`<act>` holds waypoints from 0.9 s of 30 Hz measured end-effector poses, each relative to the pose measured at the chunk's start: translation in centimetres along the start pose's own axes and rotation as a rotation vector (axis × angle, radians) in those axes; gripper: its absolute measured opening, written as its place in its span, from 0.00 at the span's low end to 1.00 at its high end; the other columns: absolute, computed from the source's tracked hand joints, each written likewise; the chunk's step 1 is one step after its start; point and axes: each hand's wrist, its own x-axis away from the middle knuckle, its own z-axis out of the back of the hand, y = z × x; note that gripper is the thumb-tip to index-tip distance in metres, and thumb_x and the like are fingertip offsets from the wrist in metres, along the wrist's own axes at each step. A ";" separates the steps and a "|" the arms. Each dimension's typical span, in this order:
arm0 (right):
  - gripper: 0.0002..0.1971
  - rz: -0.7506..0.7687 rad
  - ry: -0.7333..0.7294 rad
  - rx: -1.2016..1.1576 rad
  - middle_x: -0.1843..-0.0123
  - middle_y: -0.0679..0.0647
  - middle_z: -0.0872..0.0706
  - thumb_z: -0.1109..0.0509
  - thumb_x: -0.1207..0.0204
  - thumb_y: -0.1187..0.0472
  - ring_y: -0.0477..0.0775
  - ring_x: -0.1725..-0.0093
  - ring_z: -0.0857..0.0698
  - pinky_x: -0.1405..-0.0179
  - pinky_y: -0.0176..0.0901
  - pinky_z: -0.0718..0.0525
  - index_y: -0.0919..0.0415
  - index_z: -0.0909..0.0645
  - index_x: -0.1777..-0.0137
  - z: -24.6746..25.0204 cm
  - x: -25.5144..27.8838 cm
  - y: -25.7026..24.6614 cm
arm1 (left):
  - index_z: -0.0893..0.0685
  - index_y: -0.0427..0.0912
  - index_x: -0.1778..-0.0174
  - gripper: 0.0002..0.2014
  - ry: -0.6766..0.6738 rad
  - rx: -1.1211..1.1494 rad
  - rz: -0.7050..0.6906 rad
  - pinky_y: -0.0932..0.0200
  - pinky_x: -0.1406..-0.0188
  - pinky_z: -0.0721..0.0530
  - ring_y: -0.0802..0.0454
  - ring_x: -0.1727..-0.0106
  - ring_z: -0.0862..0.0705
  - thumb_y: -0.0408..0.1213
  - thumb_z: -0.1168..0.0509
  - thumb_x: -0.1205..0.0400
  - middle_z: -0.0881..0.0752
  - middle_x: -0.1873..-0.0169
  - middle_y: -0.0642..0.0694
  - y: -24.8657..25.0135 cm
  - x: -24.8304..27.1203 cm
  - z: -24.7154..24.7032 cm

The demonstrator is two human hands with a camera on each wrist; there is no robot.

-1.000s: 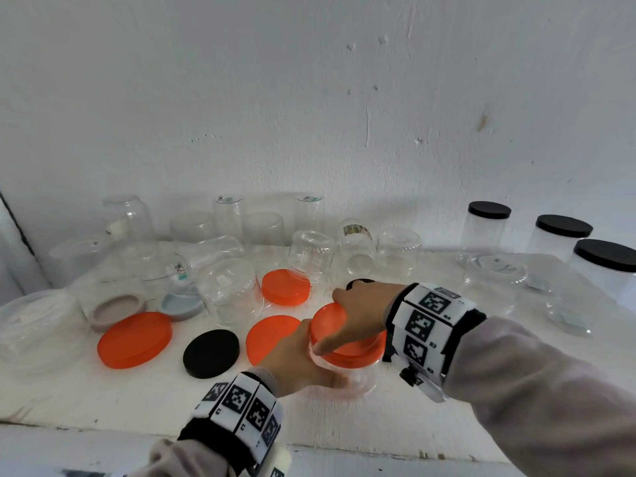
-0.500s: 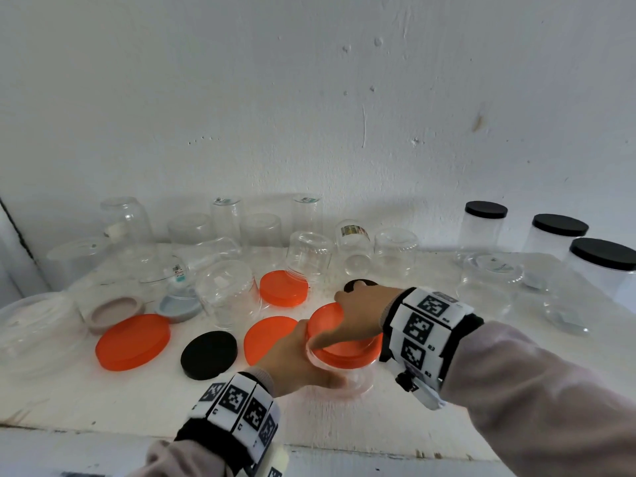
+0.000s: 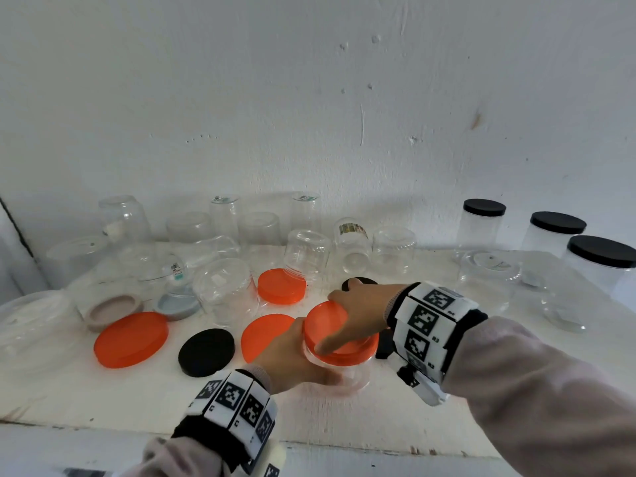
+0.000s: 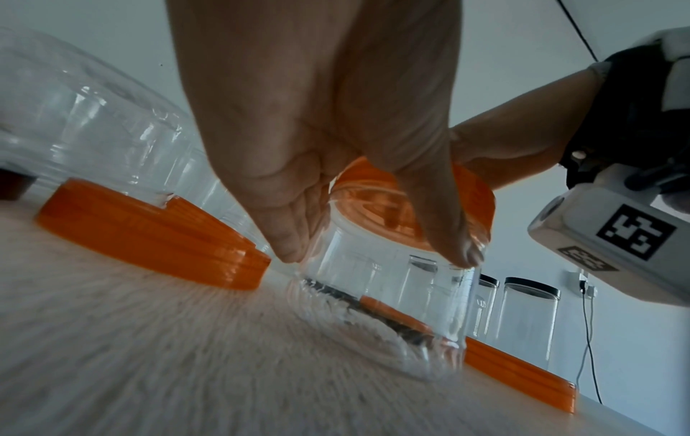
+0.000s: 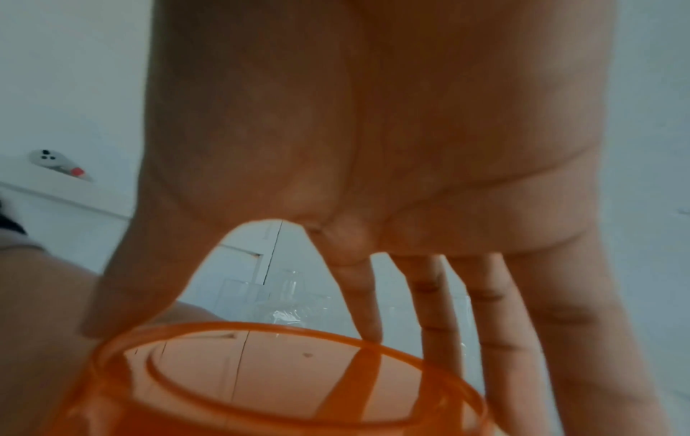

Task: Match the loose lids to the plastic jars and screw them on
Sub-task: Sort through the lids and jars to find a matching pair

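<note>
A small clear plastic jar (image 3: 347, 375) stands upright near the front of the white shelf. My left hand (image 3: 292, 356) grips its side from the left. An orange lid (image 3: 321, 320) sits on the jar's mouth, slightly tilted. My right hand (image 3: 361, 304) lies over the lid, thumb at the near rim and fingers spread round the far rim. In the left wrist view the jar (image 4: 392, 295) is held between thumb and fingers below the lid (image 4: 474, 200). The right wrist view shows the lid (image 5: 261, 377) under the spread fingers.
Loose lids lie to the left: a large orange one (image 3: 130, 339), two smaller orange ones (image 3: 281, 285) (image 3: 265, 333) and a black one (image 3: 206, 352). Several upturned clear jars crowd the back. Black-capped jars (image 3: 483, 228) stand at the right. The shelf edge (image 3: 309, 442) runs close in front.
Both hands keep their hold on the jar and the lid. The right hand has shifted only slightly on the lid.
</note>
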 end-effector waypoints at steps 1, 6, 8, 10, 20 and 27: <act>0.54 0.004 -0.005 0.016 0.22 0.51 0.38 0.34 0.43 0.20 0.59 0.30 0.28 0.36 0.60 0.24 0.43 0.46 0.19 0.0 -0.1 0.0 | 0.34 0.51 0.27 0.49 0.000 -0.001 0.001 0.59 0.39 0.22 0.61 0.38 0.21 0.46 0.15 0.42 0.19 0.38 0.57 0.0 0.0 0.0; 0.53 0.115 -0.044 -0.003 0.22 0.47 0.40 0.25 0.40 0.31 0.58 0.24 0.34 0.33 0.58 0.25 0.37 0.52 0.18 0.3 -0.1 0.2 | 0.34 0.51 0.27 0.49 0.001 -0.007 -0.004 0.71 0.50 0.26 0.65 0.40 0.23 0.47 0.15 0.42 0.21 0.39 0.59 0.1 0.0 0.0; 0.53 0.111 -0.018 -0.007 0.24 0.48 0.37 0.26 0.40 0.28 0.57 0.26 0.31 0.36 0.56 0.24 0.38 0.49 0.18 0.2 -0.2 0.3 | 0.34 0.52 0.26 0.50 0.005 -0.004 -0.006 0.69 0.48 0.25 0.65 0.39 0.22 0.48 0.15 0.43 0.20 0.38 0.59 0.1 0.0 -0.1; 0.52 0.079 0.015 -0.008 0.27 0.49 0.34 0.30 0.42 0.23 0.58 0.28 0.29 0.39 0.56 0.22 0.41 0.44 0.19 -0.2 -0.2 0.1 | 0.34 0.53 0.27 0.50 0.007 0.001 -0.001 0.66 0.45 0.24 0.64 0.38 0.22 0.49 0.15 0.43 0.20 0.38 0.59 0.1 0.1 -0.1; 0.50 0.139 -0.039 -0.034 0.21 0.46 0.42 0.25 0.37 0.35 0.59 0.22 0.39 0.37 0.56 0.28 0.32 0.51 0.20 0.3 0.1 0.2 | 0.37 0.52 0.26 0.51 0.012 -0.031 0.017 0.70 0.47 0.27 0.65 0.41 0.23 0.49 0.16 0.42 0.22 0.40 0.61 0.3 0.1 -0.1; 0.50 0.053 0.071 -0.021 0.26 0.51 0.34 0.35 0.42 0.20 0.61 0.28 0.30 0.42 0.58 0.24 0.39 0.43 0.21 -0.7 -0.3 -0.2 | 0.34 0.51 0.26 0.49 0.018 -0.023 0.024 0.60 0.39 0.23 0.60 0.37 0.22 0.47 0.15 0.42 0.20 0.38 0.57 0.4 0.2 -0.2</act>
